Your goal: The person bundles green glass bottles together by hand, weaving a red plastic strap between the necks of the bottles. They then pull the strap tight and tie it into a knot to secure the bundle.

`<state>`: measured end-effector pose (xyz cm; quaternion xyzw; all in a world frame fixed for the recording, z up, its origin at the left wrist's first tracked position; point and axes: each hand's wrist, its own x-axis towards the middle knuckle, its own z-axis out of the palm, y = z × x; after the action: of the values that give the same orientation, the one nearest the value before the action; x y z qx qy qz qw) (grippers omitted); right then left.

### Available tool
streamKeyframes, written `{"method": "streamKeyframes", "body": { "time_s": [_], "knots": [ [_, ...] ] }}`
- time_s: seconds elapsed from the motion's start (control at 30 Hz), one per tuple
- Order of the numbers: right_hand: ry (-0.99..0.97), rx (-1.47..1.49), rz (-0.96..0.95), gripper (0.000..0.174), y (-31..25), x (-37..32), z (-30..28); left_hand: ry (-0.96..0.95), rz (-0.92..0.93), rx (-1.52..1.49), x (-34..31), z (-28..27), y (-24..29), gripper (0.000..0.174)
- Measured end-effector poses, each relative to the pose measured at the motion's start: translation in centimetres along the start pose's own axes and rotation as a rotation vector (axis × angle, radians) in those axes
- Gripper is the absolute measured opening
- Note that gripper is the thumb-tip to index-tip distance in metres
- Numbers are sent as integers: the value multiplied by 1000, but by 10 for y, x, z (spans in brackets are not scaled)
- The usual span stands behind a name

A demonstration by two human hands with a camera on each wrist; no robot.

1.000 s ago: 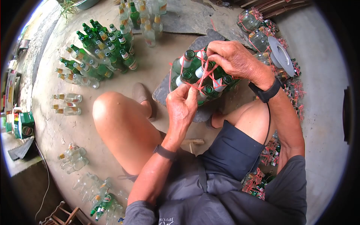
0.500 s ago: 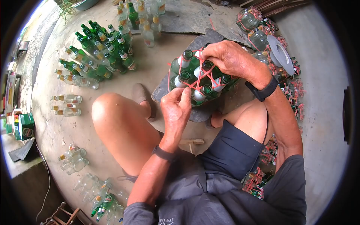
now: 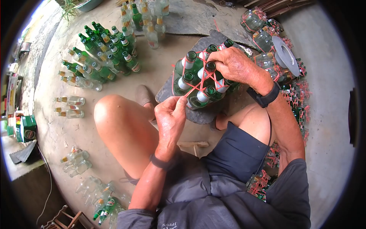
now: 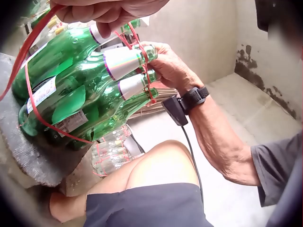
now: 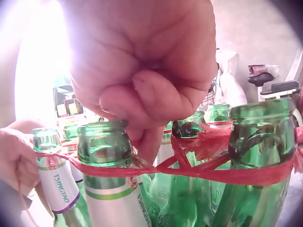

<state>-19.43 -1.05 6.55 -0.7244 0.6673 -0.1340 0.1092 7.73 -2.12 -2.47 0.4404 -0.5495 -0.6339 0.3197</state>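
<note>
A cluster of green bottles [image 3: 181, 83] with white neck labels stands upright, bound by red plastic string [image 3: 201, 90] around the sides and crossing between the necks. My left hand [image 3: 170, 114] pinches the string at the bundle's near left edge; in the left wrist view a red strand [image 4: 29, 52] runs from its fingers. My right hand [image 3: 239, 65] is at the necks on the far right side, its fingers curled at the string. In the right wrist view that hand [image 5: 147, 61] hangs over the bottle necks, with string [image 5: 227, 175] wrapped below the rims.
The bundle stands on a dark slab [image 3: 164, 91]. Loose green and clear bottles [image 3: 114, 49] stand on the floor to the left. String-tied bundles [image 3: 254, 20] line the right side, with a grey round lid [image 3: 285, 57] on them. My knees flank the near side.
My left hand has moved down and left, away from the bottle necks, with the string. My right hand has shifted slightly, and more bottle tops show beyond it.
</note>
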Motion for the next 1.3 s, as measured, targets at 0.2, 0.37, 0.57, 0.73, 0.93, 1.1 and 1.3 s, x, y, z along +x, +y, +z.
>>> {"method": "streamKeyframes", "body": {
  "time_s": [0.2, 0.37, 0.57, 0.73, 0.93, 1.1, 1.3],
  "knots": [
    [119, -145, -28, 23, -8, -18, 5, 31, -52, 20, -5, -12, 8, 24],
    [478, 11, 80, 13, -78, -46, 5, 21, -27, 40, -7, -15, 7, 23],
    [508, -53, 54, 25, -114, -63, 44, 2, -15, 104, -6, -22, 5, 23],
    [523, -28, 100, 25, -109, -62, 60, 12, 8, 104, -7, -24, 6, 23],
    [572, -14, 108, 24, -115, -65, 60, 11, -42, 134, -8, -25, 12, 23],
    [416, 296, 193, 13, -145, -79, 79, -60, -71, 111, -10, -30, 13, 24],
    [366, 1096, 494, 31, -149, -65, 132, -106, 57, 203, -9, -40, 6, 26]
  ]
}}
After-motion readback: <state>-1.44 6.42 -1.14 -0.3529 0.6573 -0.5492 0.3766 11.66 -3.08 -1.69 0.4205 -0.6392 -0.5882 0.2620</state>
